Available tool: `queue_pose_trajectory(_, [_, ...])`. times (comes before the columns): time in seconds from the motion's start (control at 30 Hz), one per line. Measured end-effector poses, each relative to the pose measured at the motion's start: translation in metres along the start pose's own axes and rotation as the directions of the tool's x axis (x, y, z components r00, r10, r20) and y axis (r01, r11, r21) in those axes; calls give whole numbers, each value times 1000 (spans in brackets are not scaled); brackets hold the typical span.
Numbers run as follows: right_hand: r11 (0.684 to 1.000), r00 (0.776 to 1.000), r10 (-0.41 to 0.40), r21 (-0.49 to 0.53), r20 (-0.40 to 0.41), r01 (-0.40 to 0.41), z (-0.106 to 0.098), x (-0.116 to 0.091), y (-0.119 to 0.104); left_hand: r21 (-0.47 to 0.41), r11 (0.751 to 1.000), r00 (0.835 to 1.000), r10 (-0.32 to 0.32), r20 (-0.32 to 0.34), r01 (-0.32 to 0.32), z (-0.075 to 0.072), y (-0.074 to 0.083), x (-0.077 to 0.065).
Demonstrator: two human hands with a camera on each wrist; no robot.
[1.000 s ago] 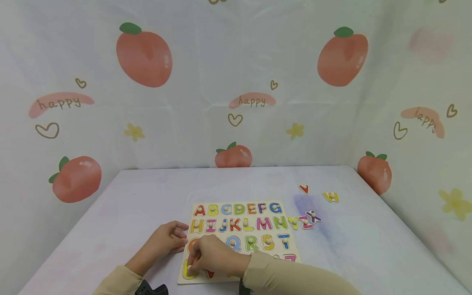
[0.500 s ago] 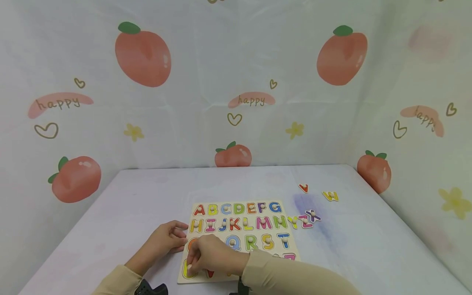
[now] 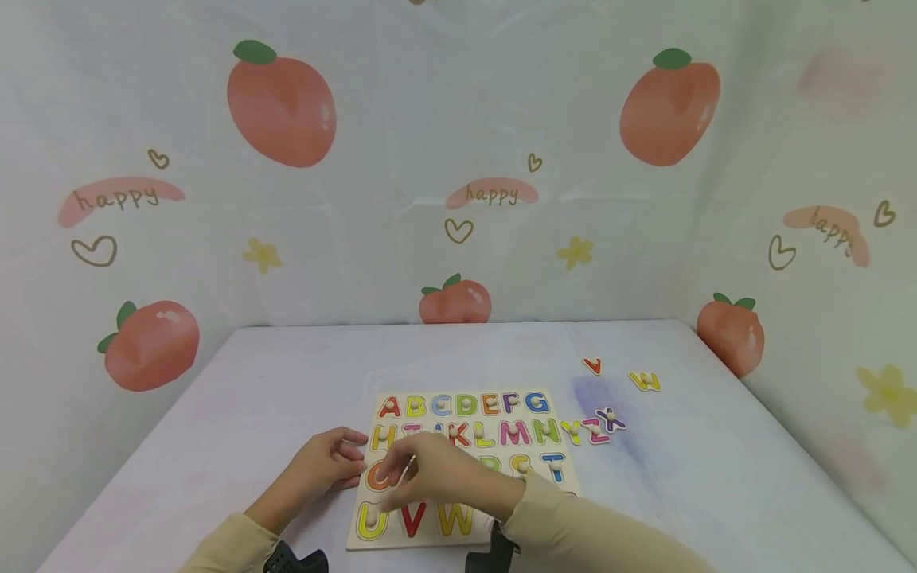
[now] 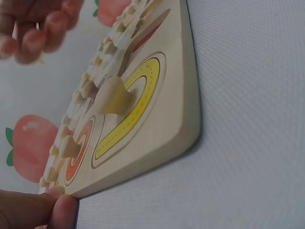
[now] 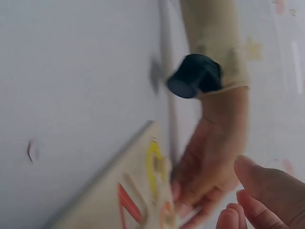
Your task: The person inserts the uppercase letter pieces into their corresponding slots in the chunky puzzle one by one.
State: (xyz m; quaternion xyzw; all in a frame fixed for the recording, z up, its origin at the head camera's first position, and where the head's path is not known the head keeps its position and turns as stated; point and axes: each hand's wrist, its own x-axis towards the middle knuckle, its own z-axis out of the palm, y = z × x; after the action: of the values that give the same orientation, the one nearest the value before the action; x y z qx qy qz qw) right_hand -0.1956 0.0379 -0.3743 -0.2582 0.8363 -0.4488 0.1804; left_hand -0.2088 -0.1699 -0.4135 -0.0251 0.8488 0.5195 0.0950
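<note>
My left hand (image 3: 325,465) rests at the left edge of a wooden alphabet puzzle board (image 3: 364,538), its fingertips touching the edge. Over the lower left of the board hovers my right hand (image 3: 437,473), thumb and fingers apart, with nothing between them. Just beyond its fingertips the yellow letter U piece (image 3: 372,521) lies in its slot; its wooden knob (image 4: 113,97) stands up in the left wrist view. Beside the U are the slots with a printed red V (image 3: 413,520) and yellow W (image 3: 454,519). My right hand and forearm hide part of the lower rows.
Loose knobbed letters lie on the white table (image 3: 286,382) to the right: a red V (image 3: 591,366), yellow W (image 3: 645,382), purple X (image 3: 610,419), pink Z (image 3: 598,431) and yellow Y (image 3: 571,432), the last close to the board. A fruit-print cloth (image 3: 387,239) hangs behind.
My right hand has let go of the U piece and lifted up and to the right, uncovering the U, V and W places. My left hand stays at the board's edge.
</note>
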Motion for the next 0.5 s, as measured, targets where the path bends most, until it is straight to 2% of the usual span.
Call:
queue_pose_trajectory(0.17, [1000, 997, -3, 0, -73, 3, -32, -14, 0, 8, 1000, 1000, -14, -17, 14, 2, 2, 1])
queue_pose_trajectory(0.33, [999, 990, -34, 27, -140, 38, -68, -30, 9, 12, 1000, 1000, -23, -21, 23, 2, 1, 2])
queue_pose_trajectory(0.5, [998, 968, -37, 35, -250, 48, -106, -41, 27, 19, 999, 999, -26, -26, 27, 2, -2, 4])
